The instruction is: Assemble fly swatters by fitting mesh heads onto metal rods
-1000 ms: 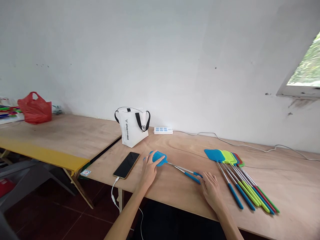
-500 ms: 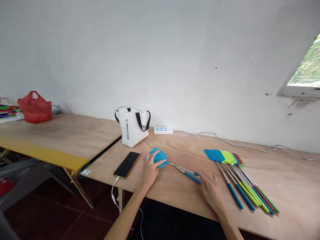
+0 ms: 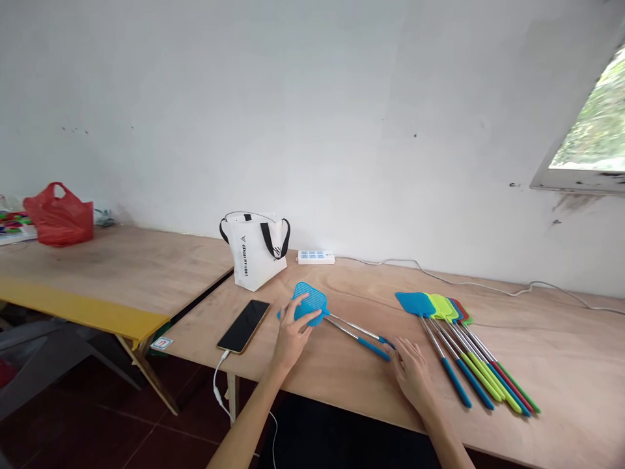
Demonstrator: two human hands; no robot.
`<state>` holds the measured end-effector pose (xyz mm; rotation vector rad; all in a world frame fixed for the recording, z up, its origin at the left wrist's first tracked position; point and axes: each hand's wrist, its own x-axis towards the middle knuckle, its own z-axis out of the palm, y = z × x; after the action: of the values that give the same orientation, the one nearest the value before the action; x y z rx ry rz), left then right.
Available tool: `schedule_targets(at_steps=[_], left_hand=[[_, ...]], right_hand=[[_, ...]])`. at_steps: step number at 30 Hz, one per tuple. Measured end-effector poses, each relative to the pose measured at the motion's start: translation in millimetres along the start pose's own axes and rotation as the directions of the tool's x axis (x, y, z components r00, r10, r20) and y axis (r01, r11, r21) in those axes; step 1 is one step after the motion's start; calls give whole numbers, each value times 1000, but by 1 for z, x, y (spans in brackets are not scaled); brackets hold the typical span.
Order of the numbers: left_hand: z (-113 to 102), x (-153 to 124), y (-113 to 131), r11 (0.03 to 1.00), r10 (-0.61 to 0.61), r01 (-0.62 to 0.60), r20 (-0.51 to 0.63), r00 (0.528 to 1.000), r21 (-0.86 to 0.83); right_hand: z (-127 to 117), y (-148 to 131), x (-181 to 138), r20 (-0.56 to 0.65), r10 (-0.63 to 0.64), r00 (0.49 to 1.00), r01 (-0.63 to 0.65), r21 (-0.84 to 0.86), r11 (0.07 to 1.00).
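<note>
Two blue fly swatters lie in front of me with their heads overlapping. My left hand point(image 3: 293, 332) is on the upper swatter's mesh head point(image 3: 311, 296), its fingers spread over the near edge and holding it; the lower head is mostly covered. Their thin metal shafts fan out slightly to the right. At the blue handle ends, my right hand point(image 3: 410, 361) rests low over the table, its fingers on the end of the upper handle point(image 3: 384, 341). The lower handle point(image 3: 374, 348) ends beside my right thumb. What the right fingers grip is partly hidden.
To the right lies a fanned row of several fly swatters point(image 3: 481, 355) in blue, yellow-green, red and green. A phone point(image 3: 244, 326) on a white cable, a white bag point(image 3: 256, 257) and a power strip point(image 3: 316, 257) are on the table. A red plastic bag point(image 3: 61, 218) stands far left.
The upper swatter's head has turned and shifted slightly away from me under my left hand. The two shafts are a little farther apart. My right hand stays at the handle ends.
</note>
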<state>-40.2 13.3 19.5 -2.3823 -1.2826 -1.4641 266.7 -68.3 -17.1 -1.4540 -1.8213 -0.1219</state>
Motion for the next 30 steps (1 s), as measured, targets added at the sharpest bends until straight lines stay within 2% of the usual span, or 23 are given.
schedule_targets(at_steps=[4,9,12,15,18,20,23,25,27,30], left_hand=[[0,3,6,992,4,-11,-59,998,-125],[1,7,8,980,-41,16,-125,991,-196],[-2,9,9,956,-118,100,-49,992,-275],[-8,12,9,873,-236,242,68,969,-423],[-11,15,9,727,-418,366,48,907,-580],[-10,17,9,570,-560,417,37,828,-708],[-6,19,12,222,-669,438,190,718,-871],[-2,19,17,42,-665,426,293,687,-904],[2,17,24,-49,-645,422,351,679,-905],[10,13,34,-80,-620,471,414,667,-878]], right_hand=[[-1,-2,1,-54,-23,998,21,-42,999],[0,-4,1,-58,-58,997,55,-44,997],[-1,-2,0,-65,-36,997,33,-40,999],[-1,1,0,-104,-12,995,7,-40,999],[-1,0,0,-96,-29,995,25,-40,999],[-1,-3,1,-74,-53,996,50,-43,998],[0,-7,1,-67,-77,995,73,-69,995],[0,-8,1,-61,-89,994,84,-89,993],[-1,-9,1,-49,-98,994,93,-103,990],[-1,-12,1,-47,-111,993,104,-133,986]])
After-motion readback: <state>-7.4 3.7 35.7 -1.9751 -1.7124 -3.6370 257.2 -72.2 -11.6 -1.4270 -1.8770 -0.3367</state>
